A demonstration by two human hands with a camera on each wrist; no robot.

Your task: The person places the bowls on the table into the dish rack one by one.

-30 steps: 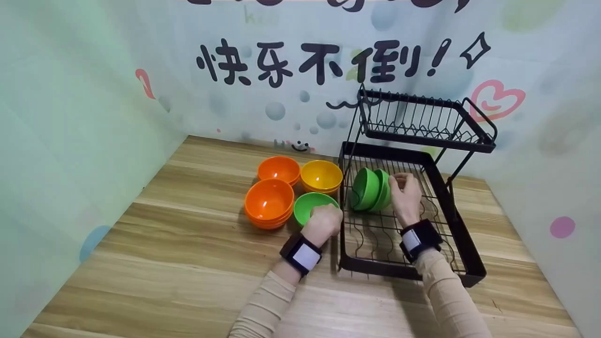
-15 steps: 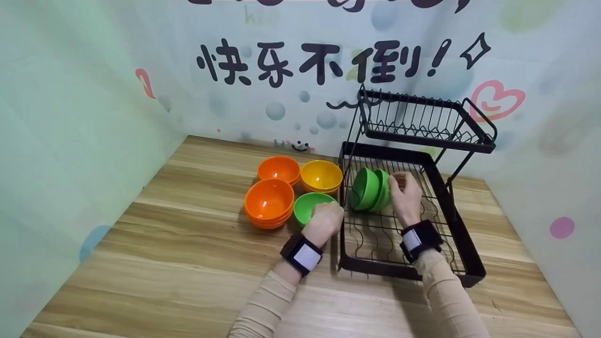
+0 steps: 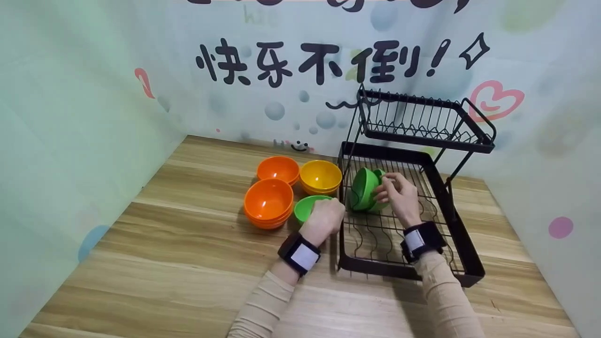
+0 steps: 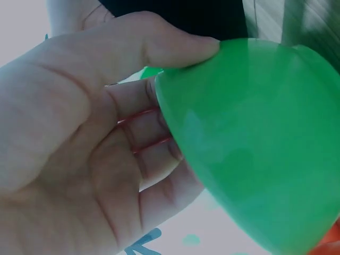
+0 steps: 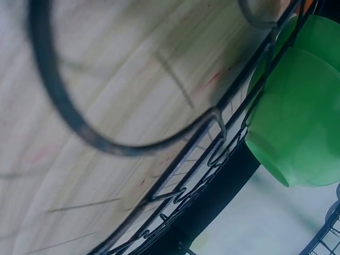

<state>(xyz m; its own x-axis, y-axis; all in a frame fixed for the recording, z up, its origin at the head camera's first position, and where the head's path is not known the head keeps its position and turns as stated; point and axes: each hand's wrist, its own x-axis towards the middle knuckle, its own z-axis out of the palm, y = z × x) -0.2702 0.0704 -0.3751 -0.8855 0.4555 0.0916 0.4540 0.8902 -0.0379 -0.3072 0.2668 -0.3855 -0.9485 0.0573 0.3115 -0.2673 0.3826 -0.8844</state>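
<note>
bowl [image 3: 304,206], green, just below centre of head view; rim pinched between thumb and fingers of left hand [image 3: 324,218]. rim opening now narrower than earlier, bowl apparently tipping. right hand [image 3: 403,197], right of centre: fingers now loosened and apart, crossing racked green bowls [image 3: 364,190]; contact cannot be told. change suggests racked green bowls need no grip, attention passing to bowl at left hand. surface smooth, plain, faintly glossy. racked green bowls on edge in black rack [image 3: 411,272]; orange bowls [image 3: 268,199] at centre left.
</note>
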